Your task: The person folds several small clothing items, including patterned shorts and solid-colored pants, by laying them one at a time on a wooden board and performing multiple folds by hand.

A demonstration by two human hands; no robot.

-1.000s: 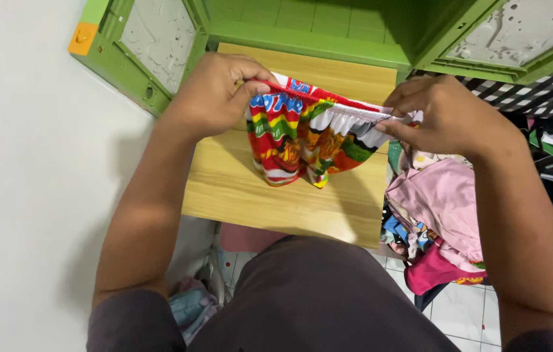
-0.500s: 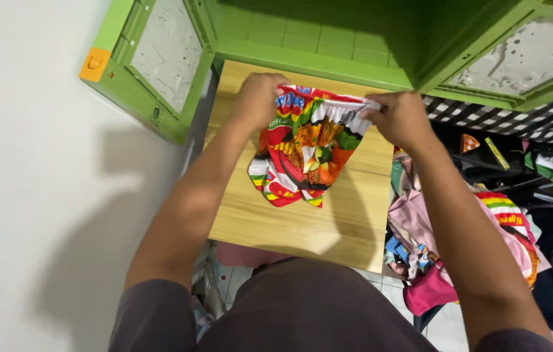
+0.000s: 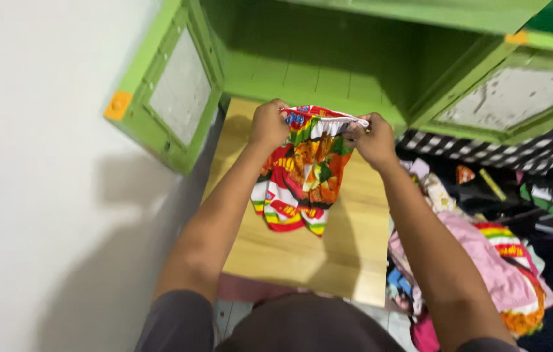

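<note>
At the far left, beyond the left hand, a green cabinet door (image 3: 171,98) stands swung open against the white wall (image 3: 35,163), which leaves the cabinet (image 3: 328,58) interior open straight ahead of both hands. The left hand (image 3: 268,124) is clenched on one end of the waistband of a pair of bright printed shorts (image 3: 299,173), and the right hand (image 3: 372,138) pinches the other end, so the elastic band is stretched level between them and the legs hang free below the knuckles, the hems just over the wooden table (image 3: 302,254). Held this way by the two corners, the cloth falls flat and its shape shows plainly. The shorts are thus up in the air between the hands, in front of the cabinet's mouth. To the right of the right forearm, low and near, lies a heap of clothes (image 3: 485,261), pink and striped pieces uppermost, within easy reach of that hand.
</note>
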